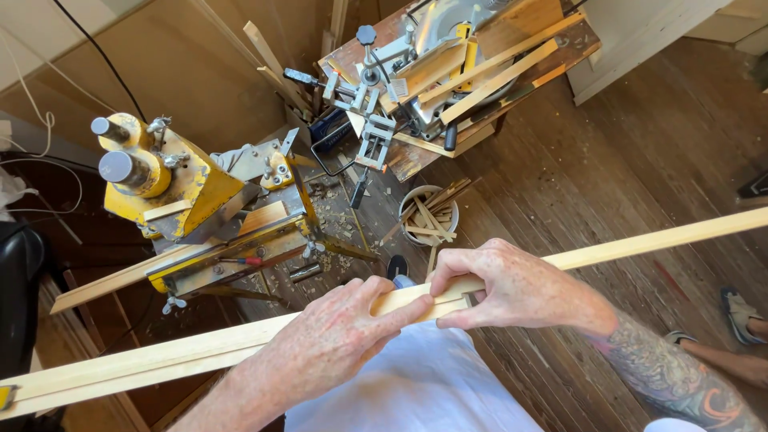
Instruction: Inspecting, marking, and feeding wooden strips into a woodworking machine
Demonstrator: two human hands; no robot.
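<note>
Wooden moulding strip: I'm watching my left hand and right hand pinching it, fingers pressed together on the wood.

Long pale wooden strip, slanted, perhaps two stacked pieces.

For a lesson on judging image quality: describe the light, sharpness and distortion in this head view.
Head view: daylight from the right brightens the floor and wood strip; the left edge sinks into shadow; both hands, left and right, are sharp; the wide lens tilts the saw bench.
</note>
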